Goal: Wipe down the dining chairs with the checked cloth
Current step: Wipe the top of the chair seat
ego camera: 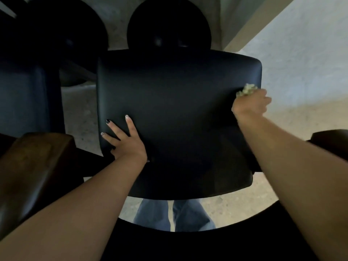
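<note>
Both hands are on the black dining chair [169, 110] seen from above. The left hand [126, 140] lies flat on the near left part of the padded seat, its fingers [130, 123] spread wide and straight, palm down on the upholstery, with the little-finger side just at the seat's left edge. The right hand [250, 104] is at the seat's right edge, about halfway along it, curled into a fist round the checked cloth [247, 89]. Only a small bunched tuft of the pale cloth shows above the knuckles, touching the edge of the seat; the rest is hidden inside the grip, and the hand is somewhat blurred.

Both bare forearms reach in from the bottom corners of the view. Between them, below the near edge of the seat, the person's blue jeans [175, 213] show against the pale speckled floor [282, 119].

A second dark chair [24, 98] stands just beside the first on the left, with a strip of floor between them. A brown wooden armrest [32, 166] sits at the lower left, and another dark wooden piece [329, 138] at the right edge. Beyond the far edge of the seat, two round black shapes [167, 25] stand side by side in shadow; I cannot tell what they are.
</note>
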Demonstrator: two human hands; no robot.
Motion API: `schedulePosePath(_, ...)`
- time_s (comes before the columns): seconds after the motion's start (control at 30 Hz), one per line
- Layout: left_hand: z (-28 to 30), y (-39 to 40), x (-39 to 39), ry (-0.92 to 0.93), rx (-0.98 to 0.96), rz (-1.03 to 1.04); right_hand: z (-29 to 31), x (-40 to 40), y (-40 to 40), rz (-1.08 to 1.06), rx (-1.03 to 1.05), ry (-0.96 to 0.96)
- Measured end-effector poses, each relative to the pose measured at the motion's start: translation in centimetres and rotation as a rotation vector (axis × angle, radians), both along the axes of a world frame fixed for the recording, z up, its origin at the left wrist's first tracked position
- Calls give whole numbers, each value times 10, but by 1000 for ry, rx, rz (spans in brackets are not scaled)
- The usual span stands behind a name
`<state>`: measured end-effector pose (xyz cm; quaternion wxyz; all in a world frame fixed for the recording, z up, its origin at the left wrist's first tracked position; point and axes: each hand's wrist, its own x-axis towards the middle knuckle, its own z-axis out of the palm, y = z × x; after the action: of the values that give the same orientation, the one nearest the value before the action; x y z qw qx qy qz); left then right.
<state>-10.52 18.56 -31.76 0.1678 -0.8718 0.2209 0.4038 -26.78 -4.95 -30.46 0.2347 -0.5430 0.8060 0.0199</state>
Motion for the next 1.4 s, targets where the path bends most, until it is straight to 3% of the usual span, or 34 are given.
schedulePosePath(0.1, -2, 0, -2, -24, 0, -10, -8, 53, -2, 120, 33, 77)
schedulePosePath(0.17, -3, 0, -1, -25, 12, -14, -17, 89, 46, 445, -41, 131)
schedulePosePath(0.27, -10, 1, 0, -36, 36, 7, -15, 103, 124, 1161, -15, 32)
schedulePosePath(0.33, -14, 2, -1, -65, 34, 18, -8, 92, 107, 1488, -1, -14)
schedulePosePath(0.37, -16, 2, -3, -74, 17, 21, -8, 87, 81, 1518, -42, 45)
schedulePosePath(0.4, -17, 1, -4, -83, -1, 21, -9, 81, 48, 1440, -84, 120)
schedulePosePath(0.47, -17, -1, -6, -75, -13, 32, -11, 60, -22, 1014, -113, 258)
schedulePosePath(0.53, -18, 1, -7, -87, -17, 24, -4, 44, -64, 612, -53, 271)
schedulePosePath(0.57, -20, 3, -7, -103, -16, 13, -5, 47, -68, 530, -25, 251)
schedulePosePath(0.7, -25, 7, -6, -111, 5, -19, -21, 117, -11, 684, -120, 152)
schedulePosePath(0.87, -25, 7, -6, -110, 14, -24, -15, 172, 92, 1275, -103, -19)
schedulePosePath(0.97, -25, 6, -7, -115, 13, 0, -12, 154, 90, 1535, -78, 5)
schedulePosePath(1.03, -24, 6, -8, -112, 2, 5, -11, 130, 56, 1465, -93, 110)
schedulePosePath(1.17, -24, 2, -8, -113, -39, 12, -10, 59, -5, 924, -100, 251)
schedulePosePath(1.23, -27, 1, -9, -117, -44, 22, -18, 54, 1, 788, -97, 250)
schedulePosePath(1.33, -31, 4, -10, -129, -38, 16, -30, 77, 44, 713, -72, 208)
schedulePosePath(1.4, -30, 5, -9, -121, -38, 20, -28, 87, 79, 820, -38, 175)
